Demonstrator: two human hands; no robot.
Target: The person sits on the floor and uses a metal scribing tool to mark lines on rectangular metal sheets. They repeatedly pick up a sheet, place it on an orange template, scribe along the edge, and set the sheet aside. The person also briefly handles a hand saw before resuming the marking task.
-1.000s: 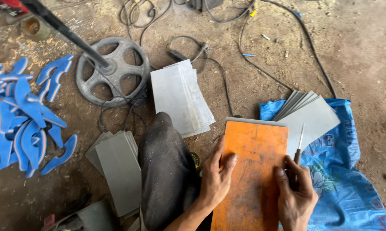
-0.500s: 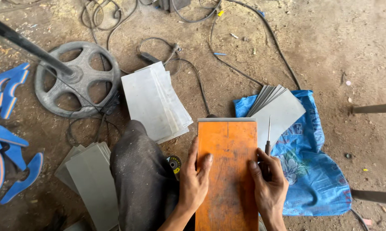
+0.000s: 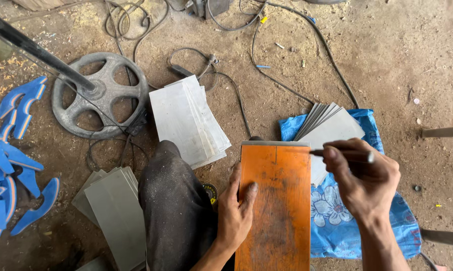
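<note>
Resting flat on one orange board (image 3: 276, 206), the left hand (image 3: 236, 211) has its fingers spread. The right hand (image 3: 364, 178) pinches one thin metal stick (image 3: 341, 153). Three piles of grey sheets (image 3: 186, 118) lie around, one on a blue bag (image 3: 336, 211).

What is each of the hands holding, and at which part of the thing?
The right hand grips a thin metal scriber along its shaft. The left hand holds nothing; it presses flat on the orange plate near its left edge.

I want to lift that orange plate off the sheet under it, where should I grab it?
Probably the orange plate by its long right edge, coming from the right. That edge overhangs the blue cloth and is free, while the left hand already presses its left edge.
</note>
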